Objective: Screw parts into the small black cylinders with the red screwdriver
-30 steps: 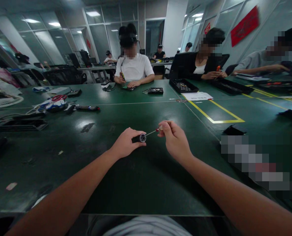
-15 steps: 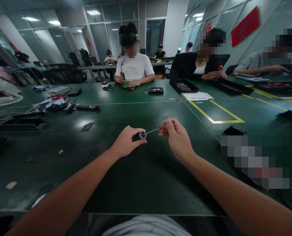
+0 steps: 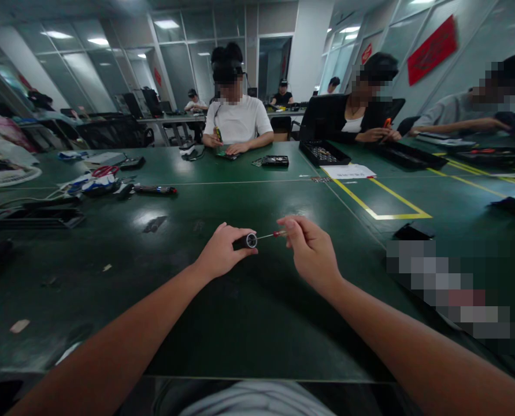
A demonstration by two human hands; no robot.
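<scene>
Over the green table [image 3: 257,318], my left hand [image 3: 222,251] is wrapped round a black cylinder [image 3: 243,241] whose round, silvery-rimmed end faces right and toward me. My right hand [image 3: 311,245] pinches a thin screwdriver [image 3: 278,234] with a reddish handle. The metal shaft points left, its tip at the cylinder's rimmed end; whether it goes inside is too small to tell.
A dark pen-like tool [image 3: 155,190], red-handled scissors [image 3: 105,171] and a black tray [image 3: 32,217] lie at the left. Across the table a person in white [image 3: 240,118] works near a black box [image 3: 275,160]. Yellow tape [image 3: 402,216] marks the right side.
The screwdriver has turned to a flatter angle, and its reddish handle shows more. My right hand has shifted slightly, its fingers changing their hold. My left hand stays nearly in place.
</scene>
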